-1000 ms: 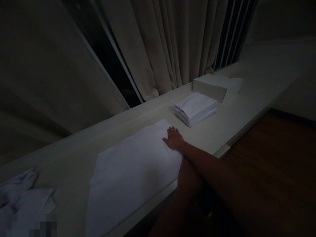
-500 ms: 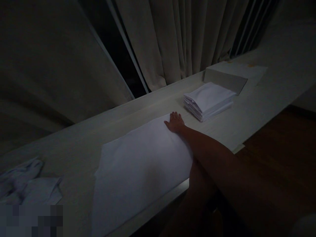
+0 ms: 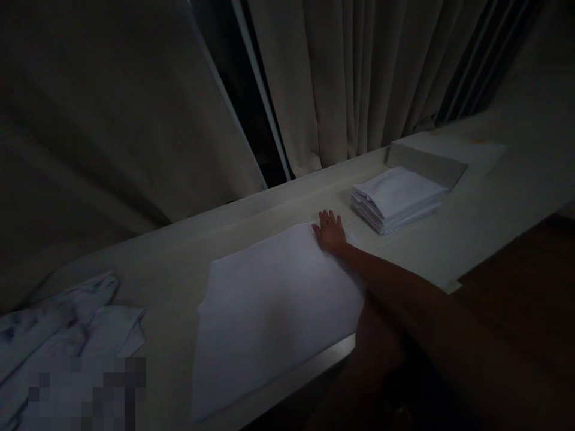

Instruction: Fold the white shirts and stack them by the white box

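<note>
A white garment (image 3: pixel 278 305) lies spread flat on the pale table, with a small notch in its left edge and a dark shadow over its middle. My right hand (image 3: pixel 331 232) rests palm down on its far right corner, fingers spread and thumb toward the left. Below the right forearm, part of my left arm (image 3: pixel 375 335) reaches up to the garment's right side. The left hand itself is hidden behind the right forearm, so its fingers do not show. Just beyond my right hand sits a stack of folded white garments (image 3: pixel 399 194).
Crumpled white cloth (image 3: pixel 90 323) with dark marks lies at the left, partly covered by a pixelated patch. A flat grey-white board or box (image 3: pixel 426 157) lies behind the stack. Beige curtains (image 3: pixel 332 84) hang along the table's (image 3: pixel 171 245) far edge. Brown floor (image 3: pixel 516 287) shows at right.
The view has shifted, so everything sits further right and slightly lower. My right hand stays flat at the garment's far right corner, its fingers a little more spread. More crumpled cloth shows.
</note>
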The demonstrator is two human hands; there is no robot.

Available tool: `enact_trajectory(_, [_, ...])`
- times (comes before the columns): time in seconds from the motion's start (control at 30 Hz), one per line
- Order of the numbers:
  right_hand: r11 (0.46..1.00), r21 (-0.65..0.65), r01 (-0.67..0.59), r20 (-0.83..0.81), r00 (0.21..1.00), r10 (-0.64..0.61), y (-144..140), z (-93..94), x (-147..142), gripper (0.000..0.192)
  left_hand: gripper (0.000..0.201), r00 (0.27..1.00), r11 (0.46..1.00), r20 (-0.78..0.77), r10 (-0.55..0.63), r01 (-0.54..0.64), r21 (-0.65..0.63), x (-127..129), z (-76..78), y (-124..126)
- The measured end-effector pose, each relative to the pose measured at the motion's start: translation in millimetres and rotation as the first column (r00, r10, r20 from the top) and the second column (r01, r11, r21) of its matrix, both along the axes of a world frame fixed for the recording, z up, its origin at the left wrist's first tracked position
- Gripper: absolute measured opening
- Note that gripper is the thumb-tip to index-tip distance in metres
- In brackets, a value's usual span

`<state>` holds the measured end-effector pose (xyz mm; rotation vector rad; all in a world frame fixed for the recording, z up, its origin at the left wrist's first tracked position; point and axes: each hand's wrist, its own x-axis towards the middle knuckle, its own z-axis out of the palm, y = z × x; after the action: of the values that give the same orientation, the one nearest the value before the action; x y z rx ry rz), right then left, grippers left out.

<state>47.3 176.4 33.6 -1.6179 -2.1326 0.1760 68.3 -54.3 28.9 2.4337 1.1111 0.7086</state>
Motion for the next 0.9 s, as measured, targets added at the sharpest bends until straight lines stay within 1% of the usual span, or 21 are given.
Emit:
enact_trajectory(0.03, [0.999, 0.014, -0.043, -0.007, 0.999, 0.043, -14.2, 5.4, 0.6, 0.071, 0.074, 0.999, 1.000, 0.051, 0.000, -0.001, 0.012, -3.0, 3.7, -0.2])
enact_trajectory(0.1, [0.992, 0.051, -0.116, -0.024, 0.993, 0.117, -42.9, 10.8, 6.4, 0.067, 0.059, 0.992, 1.000, 0.125, -0.020, 0.020, 0.001, -15.9, 10.3, 0.6])
enact_trajectory(0.13, [0.992, 0.049, -0.117, -0.042, 0.992, 0.119, -56.5, 10.4, 11.4, 0.065, 0.049, 0.991, 1.000, 0.136, -0.014, 0.016, -0.013, -26.5, 12.8, 2.2])
enact_trajectory(0.17, [0.995, 0.033, -0.092, -0.062, 0.994, 0.094, -69.1, 8.0, 17.4, 0.064, 0.042, 0.994, 1.000, 0.113, 0.000, 0.003, -0.023, -39.6, 14.3, 5.1])
enact_trajectory(0.2, [0.998, 0.004, -0.055, -0.078, 0.995, 0.056, -80.6, 3.8, 23.7, 0.062, 0.040, 0.996, 0.998, 0.066, 0.058, -0.056, -0.024, -54.8, 14.8, 9.5])
enact_trajectory(0.23, [0.999, -0.031, -0.023, -0.083, 0.996, 0.020, -91.0, -1.7, 29.7, 0.061, 0.041, 0.990, 0.990, 0.015, 0.139, -0.139, -0.003, -71.1, 14.1, 15.5])
enact_trajectory(0.27, [0.998, -0.063, -0.009, -0.074, 0.997, 0.004, -100.3, -7.9, 34.9, 0.060, 0.043, 0.975, 0.977, -0.058, 0.214, -0.214, 0.017, -87.7, 12.3, 23.2])
enact_trajectory(0.3, [0.997, -0.081, -0.018, -0.056, 0.998, 0.013, -108.5, -14.1, 38.9, 0.059, 0.046, 0.945, 0.953, -0.128, 0.301, -0.297, 0.051, -103.6, 9.7, 32.2])
enact_trajectory(0.33, [0.995, -0.085, -0.043, -0.035, 0.999, 0.040, -115.5, -19.9, 41.5, 0.057, 0.053, 0.911, 0.933, -0.205, 0.359, -0.350, 0.079, -117.9, 6.6, 42.2])
enact_trajectory(0.4, [0.993, -0.064, -0.102, -0.005, 0.995, 0.102, -125.6, -28.0, 43.3, 0.054, 0.062, 0.846, 0.919, -0.362, 0.391, -0.377, 0.112, -140.4, 0.6, 63.9])
enact_trajectory(0.47, [0.992, -0.033, -0.118, 0.001, 0.993, 0.118, -130.6, -30.8, 42.4, 0.053, 0.063, 0.794, 0.922, -0.472, 0.382, -0.362, 0.137, -155.0, -3.7, 86.1])
enact_trajectory(0.53, [0.994, -0.025, -0.111, 0.000, 0.994, 0.111, -131.3, -30.1, 41.3, 0.053, 0.061, 0.749, 0.914, -0.531, 0.398, -0.371, 0.162, -165.4, -5.6, 108.1])
enact_trajectory(0.63, [0.993, -0.025, -0.112, 0.008, 0.994, 0.112, -128.0, -28.6, 41.3, 0.055, 0.061, 0.677, 0.869, -0.561, 0.476, -0.460, 0.182, -184.0, -7.2, 140.2])
enact_trajectory(0.73, [0.992, -0.034, -0.125, 0.015, 0.992, 0.126, -123.2, -30.0, 43.0, 0.056, 0.063, 0.616, 0.814, -0.570, 0.543, -0.553, 0.178, -213.6, -12.0, 167.4])
enact_trajectory(0.83, [0.988, -0.047, -0.148, 0.030, 0.988, 0.150, -119.6, -31.7, 44.6, 0.057, 0.063, 0.575, 0.782, -0.573, 0.584, -0.588, 0.207, -250.5, -19.1, 180.6])
enact_trajectory(0.9, [0.986, -0.056, -0.159, 0.045, 0.986, 0.162, -118.6, -31.4, 45.2, 0.057, 0.064, 0.538, 0.755, -0.579, 0.613, -0.614, 0.229, -276.2, -22.1, 177.6])
